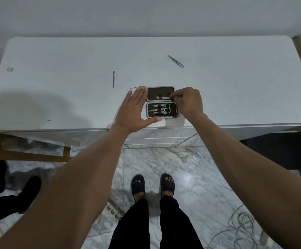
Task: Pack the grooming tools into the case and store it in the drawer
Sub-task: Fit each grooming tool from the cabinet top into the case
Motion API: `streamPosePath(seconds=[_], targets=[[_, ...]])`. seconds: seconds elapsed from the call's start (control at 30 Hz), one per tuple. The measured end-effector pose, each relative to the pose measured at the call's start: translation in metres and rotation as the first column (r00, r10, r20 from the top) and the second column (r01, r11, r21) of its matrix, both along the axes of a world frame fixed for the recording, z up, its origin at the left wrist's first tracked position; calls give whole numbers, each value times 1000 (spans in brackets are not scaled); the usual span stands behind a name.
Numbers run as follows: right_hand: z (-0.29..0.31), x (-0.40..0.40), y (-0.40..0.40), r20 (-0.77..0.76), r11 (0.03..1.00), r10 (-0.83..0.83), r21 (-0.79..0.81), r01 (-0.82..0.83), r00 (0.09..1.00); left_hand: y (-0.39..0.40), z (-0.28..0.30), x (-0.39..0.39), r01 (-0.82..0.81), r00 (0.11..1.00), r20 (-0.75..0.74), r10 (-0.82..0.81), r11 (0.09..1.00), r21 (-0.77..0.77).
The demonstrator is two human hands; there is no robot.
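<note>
White tabletop (56, 97) under a plain wall carries the open case (161, 102), lying flat near the front edge between both hands with its long axis running left to right. The left hand (133, 112) braces its left end with straight fingers and thumb, while the right hand (188, 101) pinches a small tool into the far half. Farther back, well apart, lie tweezers (175, 61), a slim pusher (113, 79) and a thin pick (135, 87) just beyond the left fingertips, all within unobstructed reach.
</note>
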State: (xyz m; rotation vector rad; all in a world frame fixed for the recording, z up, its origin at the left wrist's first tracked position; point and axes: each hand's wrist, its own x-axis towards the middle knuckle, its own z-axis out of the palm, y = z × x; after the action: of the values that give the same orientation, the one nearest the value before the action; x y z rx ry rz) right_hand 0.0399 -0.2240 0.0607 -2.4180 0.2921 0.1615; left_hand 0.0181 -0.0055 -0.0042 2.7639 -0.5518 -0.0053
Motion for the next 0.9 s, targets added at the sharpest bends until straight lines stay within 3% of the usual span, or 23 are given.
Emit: streamPosePath(seconds=[0.23, 0.43, 0.9], targets=[[4, 3, 5, 36, 984, 99, -150, -93, 994, 0, 0, 0, -4, 1000, -5, 4, 1000, -2], [2, 7, 15, 50, 972, 170, -176, -159, 984, 0, -1, -1, 1, 1000, -1, -1, 1000, -13], [9, 19, 16, -21, 973, 128, -188, -130, 992, -1, 1, -1, -7, 1000, 6, 7, 1000, -12]])
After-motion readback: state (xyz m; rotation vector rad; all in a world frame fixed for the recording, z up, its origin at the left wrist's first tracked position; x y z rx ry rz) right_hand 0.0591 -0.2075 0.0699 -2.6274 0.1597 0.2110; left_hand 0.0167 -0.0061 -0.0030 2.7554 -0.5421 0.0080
